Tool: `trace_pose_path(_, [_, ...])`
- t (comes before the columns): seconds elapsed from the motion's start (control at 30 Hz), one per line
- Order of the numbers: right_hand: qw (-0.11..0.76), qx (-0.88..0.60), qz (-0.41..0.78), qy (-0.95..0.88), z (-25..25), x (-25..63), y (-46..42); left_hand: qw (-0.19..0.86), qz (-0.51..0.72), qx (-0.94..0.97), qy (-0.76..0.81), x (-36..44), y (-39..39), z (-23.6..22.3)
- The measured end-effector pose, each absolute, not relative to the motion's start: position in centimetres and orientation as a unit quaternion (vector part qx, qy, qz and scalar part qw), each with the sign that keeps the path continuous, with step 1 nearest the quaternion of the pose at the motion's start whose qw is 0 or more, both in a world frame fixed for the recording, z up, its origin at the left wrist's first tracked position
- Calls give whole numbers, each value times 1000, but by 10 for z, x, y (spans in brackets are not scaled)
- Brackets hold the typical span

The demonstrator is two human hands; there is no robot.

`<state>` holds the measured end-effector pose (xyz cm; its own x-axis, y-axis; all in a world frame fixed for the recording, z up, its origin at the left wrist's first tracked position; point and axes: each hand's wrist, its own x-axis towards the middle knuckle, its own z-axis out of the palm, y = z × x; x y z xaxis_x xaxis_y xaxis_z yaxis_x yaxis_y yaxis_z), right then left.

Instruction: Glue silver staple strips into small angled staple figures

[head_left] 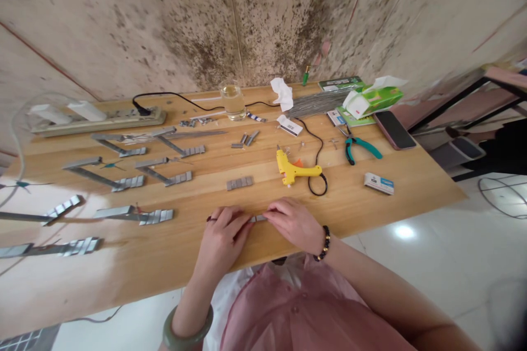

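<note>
At the front edge of the table, a short row of grey metal pieces (258, 219), which look like staple strips, lies between my hands. My left hand (222, 236) pinches its left end, with the fingers partly hiding it. From the other side, the fingertips of my right hand (294, 224) close on the right end. A similar joined grey strip (239, 183) rests just beyond my hands. Behind that, several loose grey pieces (245, 139) lie on the wood. A yellow hot glue gun (294, 169) is on its side beyond my right hand.
Bent grey metal assemblies (156, 216) fill the table's left side. Teal-handled pliers (362, 149), a small box (379, 183), a phone (394, 129) and a tissue pack (376, 100) are to the right. A glass of liquid (233, 101) and a power strip (99, 123) stand near the wall.
</note>
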<state>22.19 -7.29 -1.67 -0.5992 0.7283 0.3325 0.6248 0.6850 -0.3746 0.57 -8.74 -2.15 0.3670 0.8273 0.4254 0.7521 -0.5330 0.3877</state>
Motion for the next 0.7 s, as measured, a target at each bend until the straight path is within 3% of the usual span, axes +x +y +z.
trace_pose_path(0.7, [236, -376, 102, -890, -18, 221, -72, 59, 296, 828, 472, 7, -87, -18])
